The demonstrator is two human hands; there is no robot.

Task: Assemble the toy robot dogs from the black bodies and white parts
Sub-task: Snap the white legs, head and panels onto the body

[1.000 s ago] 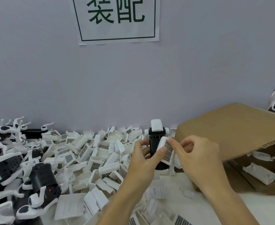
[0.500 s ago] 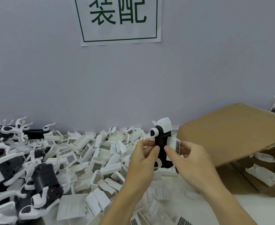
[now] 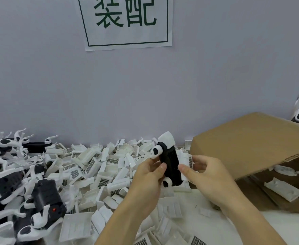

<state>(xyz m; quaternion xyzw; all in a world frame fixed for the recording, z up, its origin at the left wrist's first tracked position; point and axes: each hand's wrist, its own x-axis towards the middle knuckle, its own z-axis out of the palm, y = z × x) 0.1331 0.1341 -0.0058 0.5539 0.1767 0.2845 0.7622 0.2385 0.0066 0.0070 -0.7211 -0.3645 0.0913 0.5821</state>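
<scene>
I hold a black dog body (image 3: 169,165) upright over the table, its white head cap on top and white round joints on its left side. My left hand (image 3: 149,175) grips the body from the left, thumb on its front. My right hand (image 3: 205,175) pinches a white grilled panel (image 3: 186,160) against the body's right side. A big heap of loose white grilled panels (image 3: 95,167) covers the table to the left and below my hands.
Several dogs with black bodies and white legs (image 3: 39,206) lie piled at the far left. An open cardboard box (image 3: 247,144) with white parts (image 3: 281,190) inside stands at the right. A paper sign (image 3: 127,22) hangs on the grey wall behind.
The body has been turned about its upright axis, from facing me to side-on. The white panel has moved from the front to its right side, still in my right hand.
</scene>
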